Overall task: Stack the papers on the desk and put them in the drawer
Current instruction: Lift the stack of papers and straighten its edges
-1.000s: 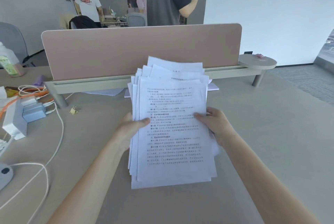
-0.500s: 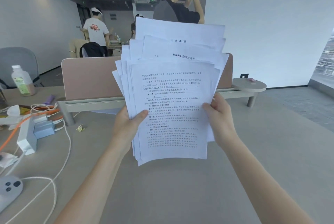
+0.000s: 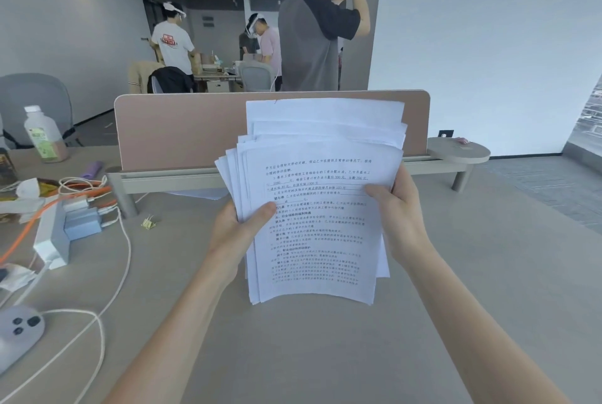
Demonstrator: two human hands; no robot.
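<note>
Papers (image 3: 321,208): upright above desk (image 3: 472,273), top edges fanned unevenly. Clamped at left edge by left hand (image 3: 236,234), at right edge by right hand (image 3: 399,218). Bare desktop below and rightward.

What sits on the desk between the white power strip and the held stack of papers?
A small yellow binder clip, plus white cable, in the head view.

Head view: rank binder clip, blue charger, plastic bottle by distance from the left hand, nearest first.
From the left hand:
1. binder clip, just to its left on the desk
2. blue charger, further left by the cables
3. plastic bottle, far back-left corner
</note>
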